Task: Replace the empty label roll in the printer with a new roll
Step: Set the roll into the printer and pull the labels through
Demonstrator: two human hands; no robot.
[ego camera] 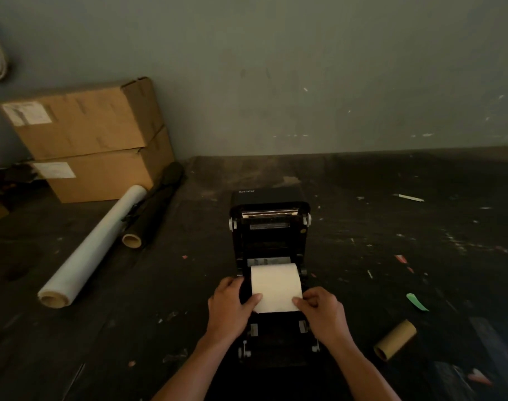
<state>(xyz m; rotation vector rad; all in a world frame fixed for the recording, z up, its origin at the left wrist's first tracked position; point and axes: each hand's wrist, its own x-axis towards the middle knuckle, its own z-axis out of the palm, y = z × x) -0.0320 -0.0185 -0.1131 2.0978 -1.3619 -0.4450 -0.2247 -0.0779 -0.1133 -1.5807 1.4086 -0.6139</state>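
Printer (268, 227) sits open on the dark, littered table (391, 256), lid tipped back, and I see the white label roll (276, 286) resting in its bay. My left hand (229, 308) cups the roll's left end, thumb laid across the paper's loose front edge, the other fingers curled at the side. My right hand (322, 312) pinches the right corner of that same edge between thumb and forefinger. Off to the right, well apart from the printer, lies the empty cardboard core (395, 339). Two cardboard boxes (88, 140) stand stacked at far left.
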